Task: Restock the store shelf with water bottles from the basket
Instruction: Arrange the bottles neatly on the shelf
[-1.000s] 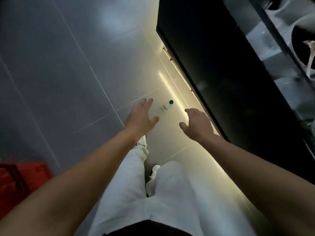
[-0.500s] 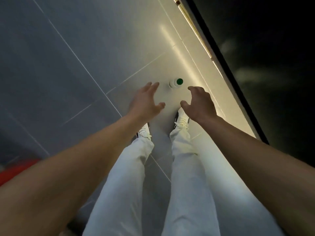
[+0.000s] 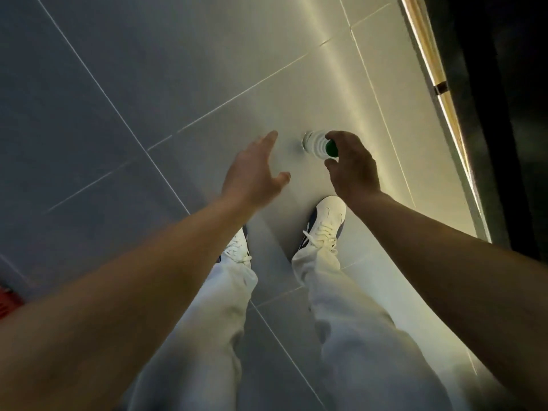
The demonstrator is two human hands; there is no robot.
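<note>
A water bottle (image 3: 315,144) with a green cap (image 3: 331,147) stands on the tiled floor (image 3: 207,69), just ahead of the person's feet and near the lit base of a dark shelf unit (image 3: 504,114) on the right. The right hand (image 3: 354,166) is at the bottle's top, its fingers curved over and beside the cap with the thumb below it; whether they actually touch the cap cannot be told from this view. The left hand (image 3: 255,170) hangs beside the bottle on its left, apart from it, fingers straight and close together, thumb held out to the side, holding nothing.

Both bare forearms reach down from the lower corners of the view. Below the hands are two white shoes: the right shoe (image 3: 324,225) just under the right wrist, the left shoe (image 3: 237,247) partly hidden by the left arm. White trousers (image 3: 341,321) cover the legs. A red basket (image 3: 7,301) shows only as a sliver at the left edge, well apart from the bottle. A bright strip of light (image 3: 430,69) runs along the bottom of the shelf unit.
</note>
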